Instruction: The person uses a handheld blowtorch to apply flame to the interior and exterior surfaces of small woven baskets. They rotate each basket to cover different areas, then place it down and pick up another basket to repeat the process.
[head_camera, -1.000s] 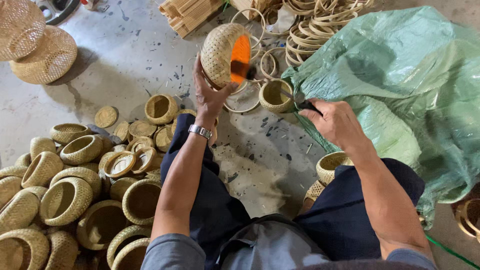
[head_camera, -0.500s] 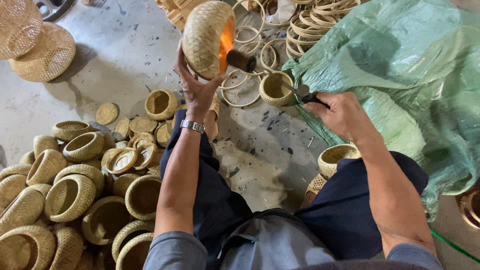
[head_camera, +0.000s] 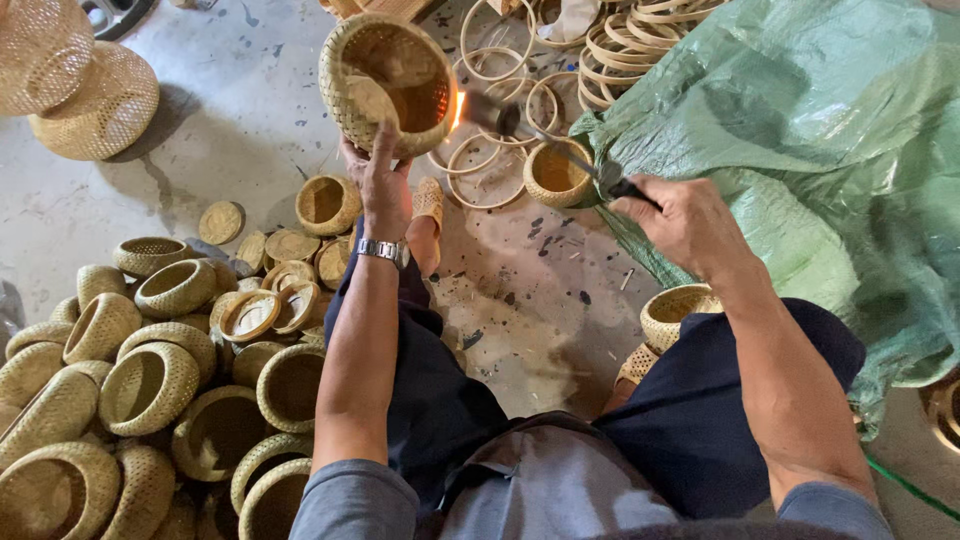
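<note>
My left hand grips a round woven bamboo basket from below, its open mouth turned toward me. My right hand holds a gas torch by its dark handle. The torch nozzle points left at the basket's rim, and an orange flame burns at that rim. A metal watch sits on my left wrist. I sit on the concrete floor with my legs spread.
A heap of several woven baskets and round woven lids lies at the left. Bamboo rings lie ahead, one small basket among them. A green plastic sack fills the right. Another basket rests by my right knee.
My left hand has raised the basket and turned it so its open mouth faces me. The flame now licks the rim instead of the outer wall.
</note>
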